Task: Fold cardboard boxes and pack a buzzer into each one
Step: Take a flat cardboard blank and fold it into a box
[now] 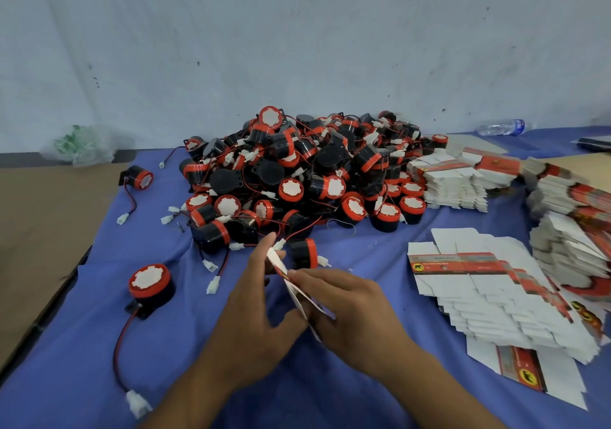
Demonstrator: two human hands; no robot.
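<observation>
Blue-clothed worktop (99, 329) before a pale wall. One flattened cardboard box (294, 291) is held edge-up just above the cloth, pinched between the left hand (254, 299) and the right hand (344, 303), presumably to be squeezed open. The buzzer heap (297, 170) beyond and the stacked box blanks (496, 296) to the right are kept within reach.

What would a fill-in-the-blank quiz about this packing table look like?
1. The left hand and right hand grip one flat cardboard box ____ them.
2. The pile of buzzers shows black bodies and ____ rims.
3. The cloth on the table is ____.
4. A lone buzzer stands to the ____ of both hands.
Missing words: between; red; blue; left.
</observation>
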